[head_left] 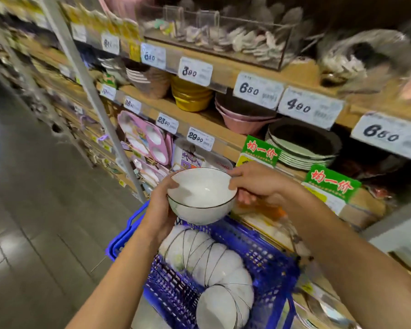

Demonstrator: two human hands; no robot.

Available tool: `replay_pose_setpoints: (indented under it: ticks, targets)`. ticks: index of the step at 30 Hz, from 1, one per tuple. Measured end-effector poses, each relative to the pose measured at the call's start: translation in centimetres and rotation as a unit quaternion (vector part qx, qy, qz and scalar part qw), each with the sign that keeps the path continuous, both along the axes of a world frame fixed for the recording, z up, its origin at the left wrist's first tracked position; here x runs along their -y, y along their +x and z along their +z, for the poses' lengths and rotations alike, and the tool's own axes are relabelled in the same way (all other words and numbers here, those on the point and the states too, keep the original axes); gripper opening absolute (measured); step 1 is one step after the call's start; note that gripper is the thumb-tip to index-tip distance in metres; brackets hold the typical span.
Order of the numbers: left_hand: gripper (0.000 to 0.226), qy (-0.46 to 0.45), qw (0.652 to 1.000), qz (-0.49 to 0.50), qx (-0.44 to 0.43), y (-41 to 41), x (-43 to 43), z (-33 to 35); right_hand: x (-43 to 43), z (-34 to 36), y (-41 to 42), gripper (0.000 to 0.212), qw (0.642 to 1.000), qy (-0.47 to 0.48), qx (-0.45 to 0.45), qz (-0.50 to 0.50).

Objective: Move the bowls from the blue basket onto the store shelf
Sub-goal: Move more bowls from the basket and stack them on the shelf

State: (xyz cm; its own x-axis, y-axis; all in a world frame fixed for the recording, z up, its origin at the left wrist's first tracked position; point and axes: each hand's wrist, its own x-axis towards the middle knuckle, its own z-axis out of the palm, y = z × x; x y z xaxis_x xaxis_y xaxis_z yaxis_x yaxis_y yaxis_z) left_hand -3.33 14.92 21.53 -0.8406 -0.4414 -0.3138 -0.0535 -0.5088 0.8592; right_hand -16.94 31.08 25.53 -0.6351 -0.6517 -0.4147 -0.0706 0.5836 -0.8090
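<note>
store shelf (209, 119) runs along the right, stacked with bowls, plates and price tags. blue basket (266, 255) sits below and just in front of it. row of white bowls (214, 257) lies on edge inside the basket, nested in a curve. two nested white bowls (201, 198) with dark rims are held upright above the basket's far end, short of the shelf. left hand (160, 210) cups the left wall, thumb over the rim. right hand (254, 184) pinches the right rim, thumb on top, fingers (244, 198) curled beneath.
</note>
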Motion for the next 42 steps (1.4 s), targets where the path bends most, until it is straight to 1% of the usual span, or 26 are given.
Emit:
replay_pose_setpoints:
  ticks: [3, 7, 11, 14, 17, 19, 21, 23, 24, 25, 27, 28, 30, 32, 33, 34, 36, 37, 40, 42]
  targets:
    - [0.042, 0.026, 0.998, 0.028, -0.056, -0.6, -1.2, 4.0, -0.8, 4.6, 0.6, 0.023, 0.998, -0.046, -0.016, -0.041]
    - [0.046, 0.053, 0.995, 0.04, -0.075, -1.0, -2.7, 8.4, -2.9, 8.9, 2.3, 0.021, 0.983, -0.125, -0.039, -0.13]
    - [0.038, 0.037, 0.994, 0.033, -0.097, -0.9, -4.5, 11.8, -5.2, 10.7, 4.8, 0.021, 0.951, -0.212, -0.098, -0.203]
    - [0.039, 0.023, 0.991, 0.002, -0.129, -0.5, -6.0, 13.8, -6.7, 11.4, 6.8, 0.025, 0.918, -0.274, -0.116, -0.263]
    - [0.046, 0.032, 0.986, -0.055, -0.157, 0.0, -7.8, 15.4, -8.1, 12.1, 8.5, 0.016, 0.894, -0.325, -0.08, -0.299]
    - [0.044, 0.047, 0.98, -0.1, -0.167, 0.4, -9.5, 16.4, -9.4, 12.7, 9.7, 0.028, 0.874, -0.367, -0.014, -0.319]
    - [0.042, 0.047, 0.974, -0.135, -0.173, 0.8, -11.4, 17.2, -11.1, 13.4, 10.9, 0.03, 0.845, -0.411, 0.04, -0.34]
    - [0.041, 0.034, 0.97, -0.158, -0.179, 1.1, -13.4, 18.0, -13.1, 14.2, 12.0, 0.028, 0.819, -0.443, 0.07, -0.359]
    - [0.043, 0.026, 0.968, -0.172, -0.183, 1.4, -14.4, 18.3, -14.2, 14.5, 12.4, 0.028, 0.81, -0.451, 0.077, -0.368]
    - [0.046, 0.018, 0.965, -0.185, -0.185, 1.6, -15.4, 18.7, -15.3, 14.7, 12.9, 0.034, 0.804, -0.458, 0.08, -0.371]
    - [0.045, 0.008, 0.962, -0.203, -0.184, 2.2, -17.7, 19.3, -17.7, 14.9, 13.7, 0.053, 0.796, -0.471, 0.075, -0.372]
    - [0.042, 0.006, 0.961, -0.209, -0.182, 2.4, -18.9, 19.5, -18.9, 15.1, 14.2, 0.058, 0.792, -0.478, 0.069, -0.375]
    - [0.035, 0.002, 0.96, -0.217, -0.176, 2.9, -21.7, 19.9, -21.6, 15.3, 15.2, 0.054, 0.781, -0.49, 0.054, -0.383]
    - [0.03, -0.005, 0.962, -0.208, -0.176, 3.5, -25.1, 20.3, -24.6, 15.7, 16.2, 0.041, 0.767, -0.501, 0.045, -0.399]
    - [0.029, -0.005, 0.962, -0.201, -0.183, 3.9, -27.0, 20.6, -26.4, 15.8, 16.6, 0.036, 0.758, -0.504, 0.044, -0.412]
    - [0.035, -0.001, 0.961, -0.198, -0.194, 4.3, -28.9, 20.8, -28.1, 16.1, 17.1, 0.035, 0.75, -0.506, 0.043, -0.424]
    - [0.047, 0.01, 0.958, -0.199, -0.208, 5.1, -32.8, 21.1, -31.7, 16.6, 18.0, 0.039, 0.742, -0.503, 0.03, -0.442]
    - [0.046, 0.016, 0.957, -0.199, -0.209, 5.6, -34.6, 21.2, -33.4, 16.8, 18.5, 0.042, 0.74, -0.5, 0.021, -0.45]
    - [0.03, 0.011, 0.955, -0.196, -0.22, 6.7, -39.6, 20.6, -38.0, 17.3, 19.7, 0.04, 0.723, -0.502, -0.006, -0.474]
    - [0.024, 0.001, 0.959, -0.18, -0.219, 7.6, -42.6, 20.0, -40.5, 17.5, 20.2, 0.038, 0.711, -0.509, -0.016, -0.486]
